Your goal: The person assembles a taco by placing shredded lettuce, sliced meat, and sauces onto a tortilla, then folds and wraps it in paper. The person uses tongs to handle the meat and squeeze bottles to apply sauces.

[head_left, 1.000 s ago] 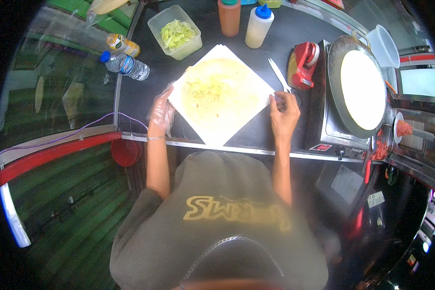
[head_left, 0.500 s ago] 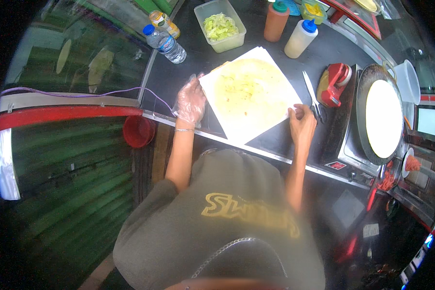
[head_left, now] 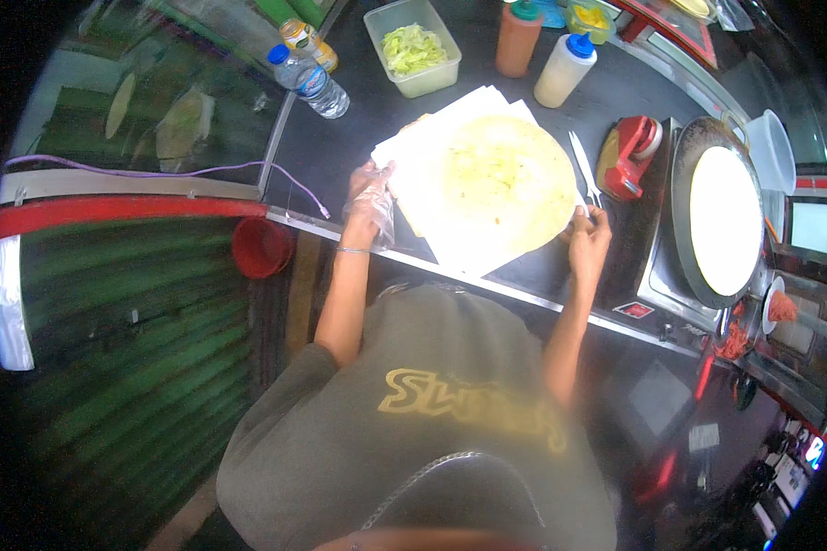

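Note:
A thin round crepe (head_left: 505,188) with brown specks lies on white paper sheets (head_left: 412,170) in front of me, reaching past the paper's right edge. My left hand (head_left: 369,204), in a loose clear plastic glove, has its fingers closed at the paper's left corner; some fingertips are hidden. At the paper's right corner my right hand (head_left: 590,237), bare, pinches the edge between thumb and fingers. Just beyond that hand lie scissors (head_left: 583,165), their handles partly covered. A tan edge shows under the paper's left side; I cannot make out what it is.
A lettuce tub (head_left: 413,55), a water bottle (head_left: 309,83), a can (head_left: 309,44) and sauce bottles (head_left: 565,72) stand along the back. To the right are a red tape dispenser (head_left: 629,161) and a black round griddle (head_left: 685,216) bearing a pale disc. A purple cable (head_left: 289,184) crosses the left edge.
The crepe has slid to the right over the paper, past its edge. My left fingers have moved onto the paper's corner, and my right hand has shifted slightly right.

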The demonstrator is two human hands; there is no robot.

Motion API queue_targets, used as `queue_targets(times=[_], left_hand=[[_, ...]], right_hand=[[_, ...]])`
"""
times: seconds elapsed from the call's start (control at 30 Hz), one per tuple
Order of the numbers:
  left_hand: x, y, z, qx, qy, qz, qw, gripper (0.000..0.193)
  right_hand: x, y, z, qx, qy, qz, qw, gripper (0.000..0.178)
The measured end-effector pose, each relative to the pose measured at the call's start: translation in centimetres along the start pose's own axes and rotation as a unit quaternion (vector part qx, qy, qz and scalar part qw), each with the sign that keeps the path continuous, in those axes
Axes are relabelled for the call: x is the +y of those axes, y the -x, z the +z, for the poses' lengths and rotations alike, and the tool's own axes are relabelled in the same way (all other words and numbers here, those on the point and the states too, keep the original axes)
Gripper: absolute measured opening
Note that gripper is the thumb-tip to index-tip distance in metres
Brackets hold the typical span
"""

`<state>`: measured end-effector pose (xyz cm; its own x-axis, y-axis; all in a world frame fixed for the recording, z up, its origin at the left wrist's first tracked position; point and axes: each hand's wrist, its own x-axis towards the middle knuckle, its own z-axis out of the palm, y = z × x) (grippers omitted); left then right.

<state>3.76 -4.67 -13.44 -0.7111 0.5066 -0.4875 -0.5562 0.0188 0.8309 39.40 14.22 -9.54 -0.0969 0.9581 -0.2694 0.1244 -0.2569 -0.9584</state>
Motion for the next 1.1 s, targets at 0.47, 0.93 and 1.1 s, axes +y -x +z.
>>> queue_targets(times=[0.47, 0.93, 1.1], left_hand=[[2.1, -0.3, 0.9, 0.102, -0.302, 0.345, 0.883, 0.035], [2.6, 1.1, 5.4, -0.017, -0.509, 0.221, 0.832, 0.032], [3.4, 1.6, 5.9, -0.009, -0.549, 0.200, 0.811, 0.032]], right_hand=[[-1.2, 1.6, -0.5, 0.042, 0.106, -0.052, 0.992, 0.023], [-0.2, 0.8, -0.2, 0.064, 0.175, -0.089, 0.978, 0.026], [-1.7, 1.2, 0.6, 0.081, 0.179, -0.087, 0.977, 0.027]])
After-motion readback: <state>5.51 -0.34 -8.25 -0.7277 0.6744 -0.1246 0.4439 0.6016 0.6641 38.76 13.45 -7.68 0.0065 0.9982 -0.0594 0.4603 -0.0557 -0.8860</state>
